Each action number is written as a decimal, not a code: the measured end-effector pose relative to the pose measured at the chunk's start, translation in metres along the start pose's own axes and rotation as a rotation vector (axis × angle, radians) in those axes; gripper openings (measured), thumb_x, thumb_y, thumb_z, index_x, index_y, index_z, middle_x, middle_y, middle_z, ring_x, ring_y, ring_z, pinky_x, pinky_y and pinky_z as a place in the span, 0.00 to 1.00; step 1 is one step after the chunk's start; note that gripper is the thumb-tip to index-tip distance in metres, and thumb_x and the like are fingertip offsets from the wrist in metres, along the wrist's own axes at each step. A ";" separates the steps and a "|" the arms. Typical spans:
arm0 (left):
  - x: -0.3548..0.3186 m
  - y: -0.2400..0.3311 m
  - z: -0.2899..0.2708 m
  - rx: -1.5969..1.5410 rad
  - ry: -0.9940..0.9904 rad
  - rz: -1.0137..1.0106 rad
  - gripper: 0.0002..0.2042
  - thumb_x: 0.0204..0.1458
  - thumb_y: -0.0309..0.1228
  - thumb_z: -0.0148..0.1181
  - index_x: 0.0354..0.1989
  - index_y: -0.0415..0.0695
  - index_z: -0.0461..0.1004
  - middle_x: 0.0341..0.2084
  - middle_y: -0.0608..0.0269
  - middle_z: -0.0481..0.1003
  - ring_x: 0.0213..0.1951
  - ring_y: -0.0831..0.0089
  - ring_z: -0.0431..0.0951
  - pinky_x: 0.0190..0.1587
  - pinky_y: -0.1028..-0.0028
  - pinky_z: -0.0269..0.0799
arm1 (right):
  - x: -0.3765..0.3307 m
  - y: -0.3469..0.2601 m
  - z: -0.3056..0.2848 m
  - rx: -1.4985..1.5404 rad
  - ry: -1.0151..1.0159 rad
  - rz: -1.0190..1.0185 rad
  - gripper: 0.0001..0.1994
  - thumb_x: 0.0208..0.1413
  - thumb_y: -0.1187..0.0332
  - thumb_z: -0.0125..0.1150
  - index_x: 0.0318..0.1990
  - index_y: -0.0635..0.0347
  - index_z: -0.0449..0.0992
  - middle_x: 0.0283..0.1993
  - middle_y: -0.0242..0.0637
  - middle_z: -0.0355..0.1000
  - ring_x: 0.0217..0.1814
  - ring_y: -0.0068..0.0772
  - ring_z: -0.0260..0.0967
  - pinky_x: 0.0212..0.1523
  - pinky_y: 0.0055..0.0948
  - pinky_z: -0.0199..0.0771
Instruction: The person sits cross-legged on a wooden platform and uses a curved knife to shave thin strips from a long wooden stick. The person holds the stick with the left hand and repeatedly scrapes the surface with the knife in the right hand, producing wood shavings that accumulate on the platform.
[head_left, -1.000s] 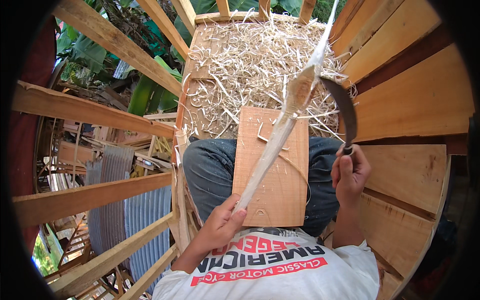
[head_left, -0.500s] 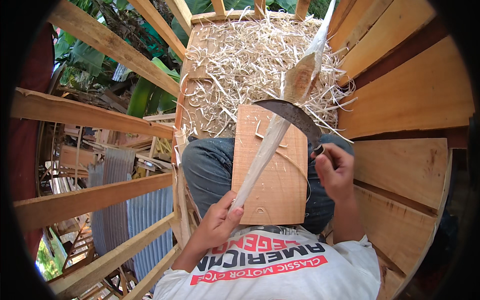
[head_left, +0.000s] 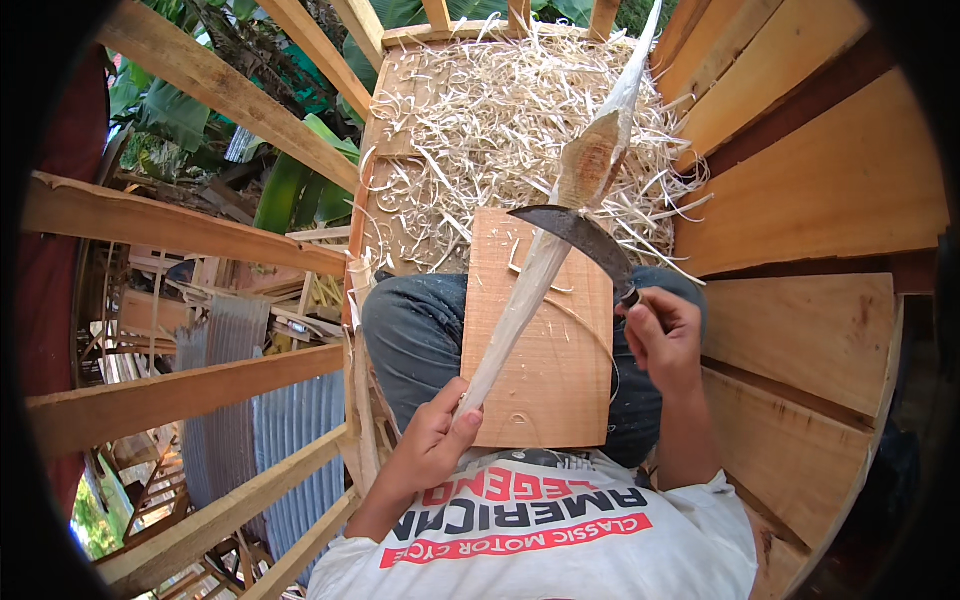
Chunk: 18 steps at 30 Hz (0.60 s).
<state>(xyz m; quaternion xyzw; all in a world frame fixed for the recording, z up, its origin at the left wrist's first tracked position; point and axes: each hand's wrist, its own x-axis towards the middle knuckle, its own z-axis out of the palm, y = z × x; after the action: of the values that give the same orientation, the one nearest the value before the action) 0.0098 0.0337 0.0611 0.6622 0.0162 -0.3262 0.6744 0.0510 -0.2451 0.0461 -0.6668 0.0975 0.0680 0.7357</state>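
Left hand (head_left: 435, 437) clasps whittled wooden stick (head_left: 522, 300) | right hand (head_left: 664, 335) grips sickle (head_left: 584, 234) crossing stick | judged best: shallow, steady strokes, ending short of left hand

From close above, the head fisheye overlooks the board (head_left: 560, 380).

1. Open-sided woodworking spot: curled cream wood shavings (head_left: 540, 110) strew the brown plank floor (head_left: 405, 185).
2. A curved, dark metal blade (head_left: 585, 233) crosses a long, pale wooden piece (head_left: 527, 300).
3. Beyond straight tan timber rails (head_left: 190, 382): broad green leaves (head_left: 278, 205), blue-grey corrugated sheets (head_left: 300, 430).
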 end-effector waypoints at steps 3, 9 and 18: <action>-0.001 -0.004 -0.001 -0.010 -0.006 0.000 0.08 0.60 0.32 0.46 0.38 0.40 0.64 0.18 0.75 0.59 0.21 0.88 0.56 0.23 0.83 0.53 | -0.009 0.006 0.013 -0.219 -0.317 -0.089 0.07 0.56 0.71 0.57 0.30 0.66 0.74 0.19 0.23 0.64 0.19 0.09 0.55 0.18 0.15 0.52; -0.004 -0.002 0.000 -0.047 -0.029 0.004 0.07 0.60 0.31 0.46 0.37 0.40 0.64 0.18 0.76 0.59 0.20 0.89 0.55 0.22 0.84 0.51 | -0.008 0.006 0.008 0.027 -0.233 0.039 0.08 0.55 0.70 0.57 0.30 0.66 0.74 0.18 0.22 0.62 0.19 0.09 0.54 0.18 0.14 0.51; -0.005 -0.003 0.002 -0.158 -0.056 -0.018 0.07 0.61 0.32 0.45 0.37 0.41 0.62 0.18 0.76 0.58 0.18 0.90 0.54 0.20 0.86 0.50 | -0.004 0.010 0.007 -0.140 -0.163 -0.170 0.07 0.57 0.70 0.56 0.34 0.66 0.74 0.18 0.21 0.62 0.19 0.06 0.52 0.19 0.13 0.49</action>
<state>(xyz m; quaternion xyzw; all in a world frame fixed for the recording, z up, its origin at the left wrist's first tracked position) 0.0036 0.0337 0.0611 0.5972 0.0290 -0.3486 0.7218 0.0453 -0.2366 0.0381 -0.7146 -0.0247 0.0660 0.6960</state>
